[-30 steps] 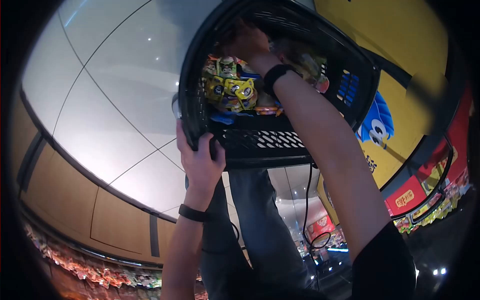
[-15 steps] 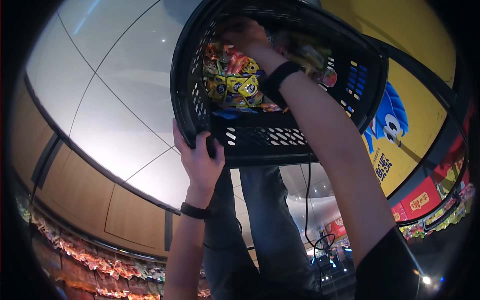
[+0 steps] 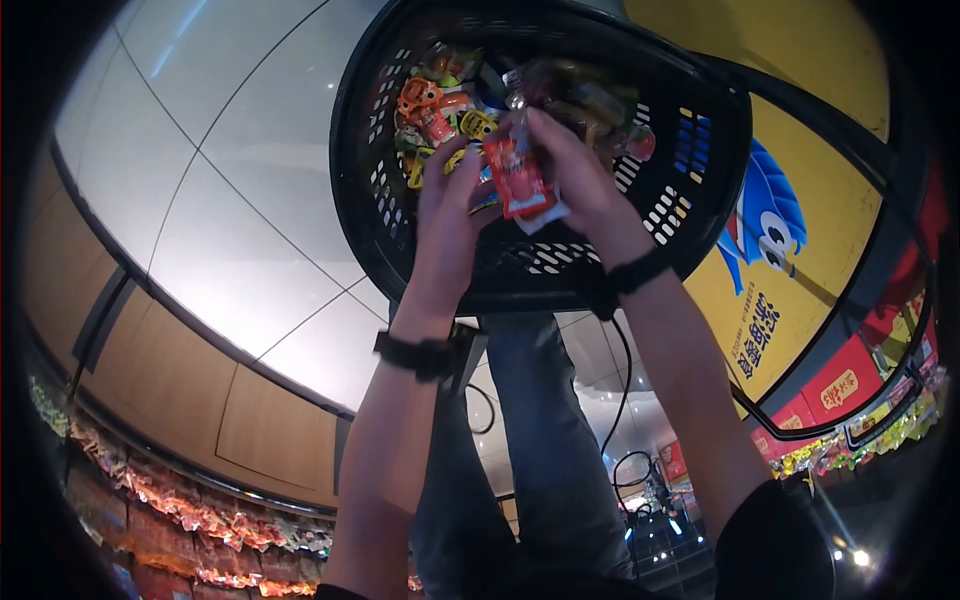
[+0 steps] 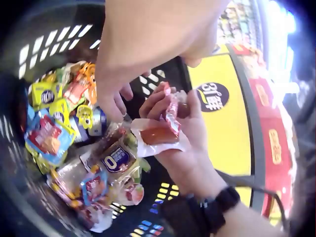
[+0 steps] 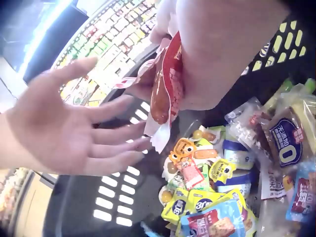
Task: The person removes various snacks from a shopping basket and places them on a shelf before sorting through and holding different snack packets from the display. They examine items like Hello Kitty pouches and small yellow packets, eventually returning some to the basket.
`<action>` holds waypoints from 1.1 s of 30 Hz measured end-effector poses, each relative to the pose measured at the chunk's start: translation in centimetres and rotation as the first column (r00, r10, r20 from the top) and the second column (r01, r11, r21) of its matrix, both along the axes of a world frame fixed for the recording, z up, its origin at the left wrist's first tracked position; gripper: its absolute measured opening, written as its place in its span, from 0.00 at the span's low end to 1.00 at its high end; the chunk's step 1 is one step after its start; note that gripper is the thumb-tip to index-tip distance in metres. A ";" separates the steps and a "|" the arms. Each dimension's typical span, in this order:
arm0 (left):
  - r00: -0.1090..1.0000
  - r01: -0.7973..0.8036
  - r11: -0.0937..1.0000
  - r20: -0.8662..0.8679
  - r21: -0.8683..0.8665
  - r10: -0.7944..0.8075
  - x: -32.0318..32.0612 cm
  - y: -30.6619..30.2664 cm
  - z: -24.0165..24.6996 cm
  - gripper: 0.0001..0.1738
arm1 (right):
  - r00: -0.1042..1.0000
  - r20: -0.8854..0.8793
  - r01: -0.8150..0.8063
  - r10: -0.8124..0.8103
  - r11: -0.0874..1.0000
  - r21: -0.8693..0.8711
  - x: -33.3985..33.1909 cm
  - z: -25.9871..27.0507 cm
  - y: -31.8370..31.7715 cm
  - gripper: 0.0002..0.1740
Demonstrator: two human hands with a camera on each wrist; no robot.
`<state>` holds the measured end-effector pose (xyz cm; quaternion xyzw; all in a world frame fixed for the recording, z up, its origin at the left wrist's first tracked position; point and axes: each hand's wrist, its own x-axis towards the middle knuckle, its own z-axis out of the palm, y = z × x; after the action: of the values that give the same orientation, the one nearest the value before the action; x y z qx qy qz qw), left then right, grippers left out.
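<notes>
My right hand (image 3: 575, 165) holds red-and-clear packaged sausages (image 5: 160, 98) over the black basket (image 3: 560, 295). Through the clear side of one wrapper a reddish-brown sausage shows; in the head view the red printed face (image 3: 520, 180) is turned up. Close beside them is my left hand (image 5: 74, 123), its fingers spread and extended toward the packs, with nothing in its grasp. Below both hands lie snack packs: yellow pouches (image 5: 197, 202), an orange animal-shaped pack (image 5: 183, 148), a blue-and-red pouch (image 5: 215, 222) and a clear bag with a dark label (image 5: 286, 140).
The basket's black handle (image 3: 800, 105) swings out to the right, beside a yellow panel with a blue cartoon figure (image 3: 770, 215). A black cable (image 3: 622, 390) hangs below the basket. Wooden cabinet fronts (image 3: 270, 430) and shelves of packaged goods (image 3: 200, 530) stand at left.
My right hand has come up from the basket's far left part with the packaged sausages. My left hand has let go of the basket's near left rim and moved over the basket toward them.
</notes>
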<state>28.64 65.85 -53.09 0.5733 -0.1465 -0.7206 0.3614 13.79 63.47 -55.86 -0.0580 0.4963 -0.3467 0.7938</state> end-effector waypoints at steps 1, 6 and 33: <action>0.998 -0.012 1.000 -0.062 0.028 0.014 -0.5 -0.3 -0.4 0.20 | 0.997 -0.022 0.074 -0.074 0.996 0.042 0.5 0.5 0.7 0.17; 0.986 0.109 0.994 -0.129 -0.001 -0.109 -3.2 0.5 -2.1 0.22 | 0.914 -0.162 0.398 -0.373 0.901 0.171 1.1 1.2 3.2 0.18; 0.788 -0.130 0.924 -0.528 0.360 0.317 4.3 2.9 -0.9 0.26 | 0.140 -0.959 -0.872 0.246 0.489 -0.002 2.1 -7.0 -5.4 0.50</action>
<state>32.95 68.77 -53.96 0.3897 0.1526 -0.8252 0.3792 15.87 58.03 -62.88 -0.6607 0.6243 -0.0392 0.4150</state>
